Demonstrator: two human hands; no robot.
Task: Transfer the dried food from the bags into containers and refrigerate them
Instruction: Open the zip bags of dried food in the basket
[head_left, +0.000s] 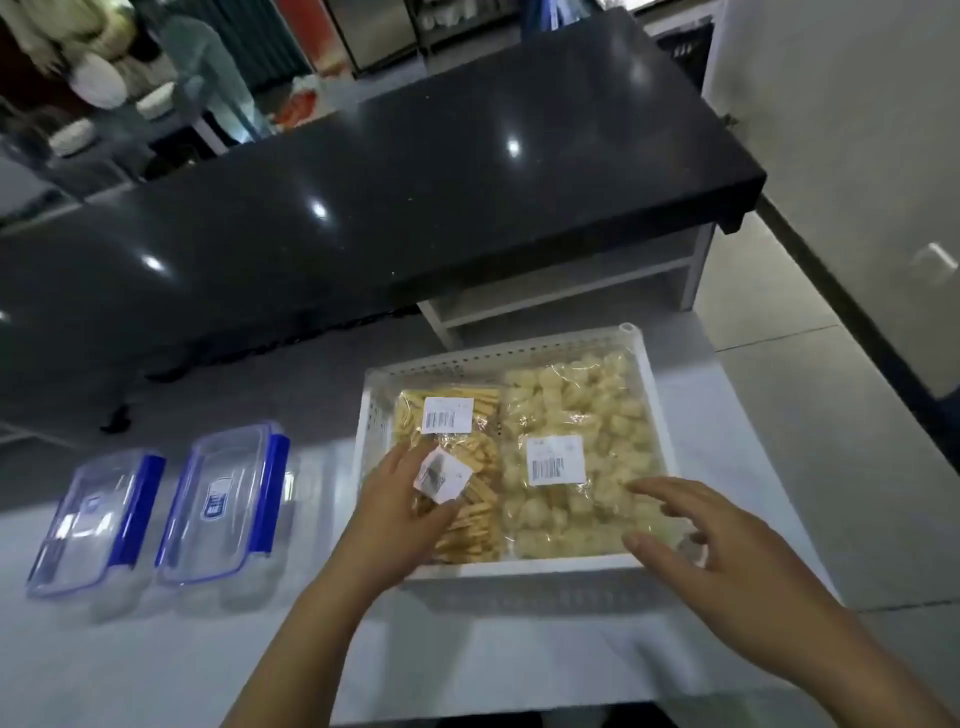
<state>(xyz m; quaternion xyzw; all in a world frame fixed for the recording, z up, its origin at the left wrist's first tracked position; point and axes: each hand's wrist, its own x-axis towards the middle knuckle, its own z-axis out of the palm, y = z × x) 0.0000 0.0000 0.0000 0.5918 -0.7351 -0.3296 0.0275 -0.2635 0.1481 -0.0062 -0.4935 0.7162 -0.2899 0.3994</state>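
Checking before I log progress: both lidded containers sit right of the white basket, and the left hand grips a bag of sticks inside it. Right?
Not quite. The head view shows both containers left of the white basket. The left hand does grip the bag of sticks.

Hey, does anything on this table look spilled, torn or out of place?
Nothing spilled or torn. Both bags, sticks and puffs, lie sealed in the white basket. One white label sits tilted by the left hand. Both containers are closed.
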